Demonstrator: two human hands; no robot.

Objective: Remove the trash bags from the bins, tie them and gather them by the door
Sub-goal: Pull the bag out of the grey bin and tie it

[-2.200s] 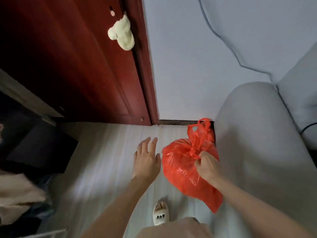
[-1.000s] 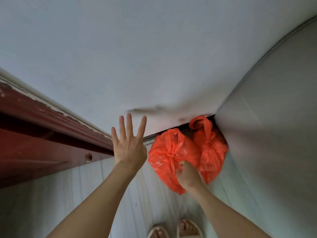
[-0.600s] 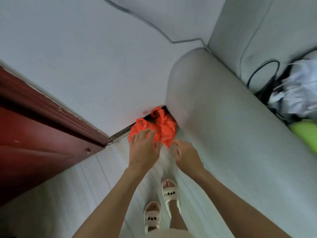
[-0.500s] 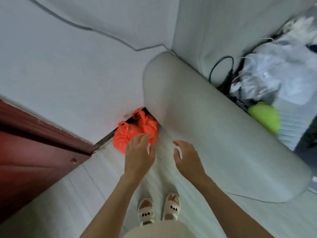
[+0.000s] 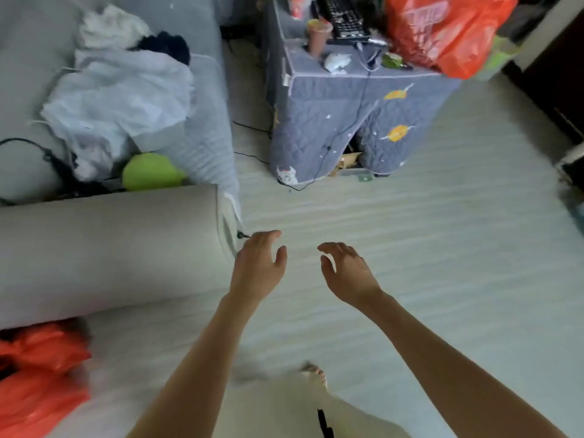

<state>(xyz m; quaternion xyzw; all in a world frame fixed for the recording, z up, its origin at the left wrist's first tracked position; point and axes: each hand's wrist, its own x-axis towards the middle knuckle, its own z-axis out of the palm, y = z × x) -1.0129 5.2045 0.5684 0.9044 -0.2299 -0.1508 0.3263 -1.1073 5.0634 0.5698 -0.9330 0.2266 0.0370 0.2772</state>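
Observation:
Two tied orange-red trash bags lie on the floor at the bottom left, one point(image 5: 44, 346) tucked against the sofa arm and the other point(image 5: 34, 406) just in front of it. Both are blurred. My left hand point(image 5: 257, 263) and my right hand point(image 5: 346, 270) hover over the pale floor in the middle of the view, fingers relaxed and holding nothing. Both hands are well to the right of the bags.
A grey sofa arm point(image 5: 107, 251) runs along the left, with white clothes point(image 5: 120, 99) and a green ball point(image 5: 151, 170) on the seat behind it. A quilt-covered table point(image 5: 347, 115) stands ahead, with a large orange bag point(image 5: 442, 30) and a keyboard on top. Cables trail on the floor.
My right hand set the second bag down beside the first in the corner and let go. The view has since swung right into the room, leaving both bags at the lower left.

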